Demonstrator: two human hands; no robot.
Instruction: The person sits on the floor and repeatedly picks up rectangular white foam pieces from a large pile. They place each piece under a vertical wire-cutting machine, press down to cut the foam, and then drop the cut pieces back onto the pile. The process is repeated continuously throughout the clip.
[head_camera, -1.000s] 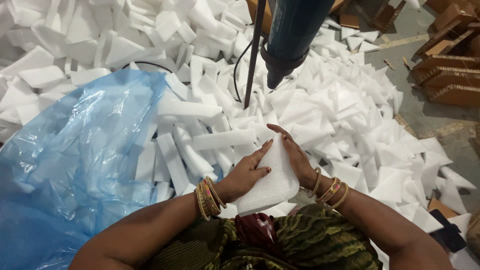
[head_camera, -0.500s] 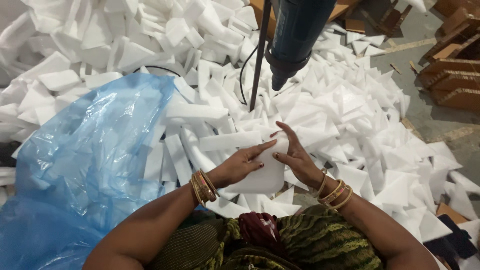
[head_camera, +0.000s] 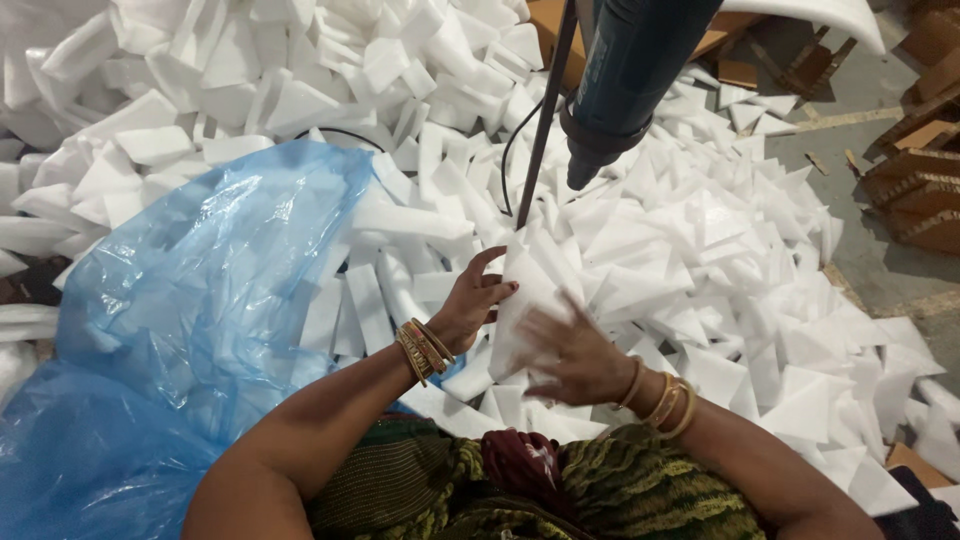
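Holding a white foam piece (head_camera: 520, 300) at frame centre, you've tipped it up off the pile since a second ago, when it lay flat under both palms. Left hand (head_camera: 470, 300) grips its left edge, fingers curled on it. Right hand (head_camera: 565, 350) is motion-blurred, flat against its lower right face; can't tell how tightly it closes. White foam offcuts (head_camera: 700, 250) lie all around, blue plastic bag (head_camera: 200, 300) at left, blue power tool (head_camera: 625, 80) hangs top centre.
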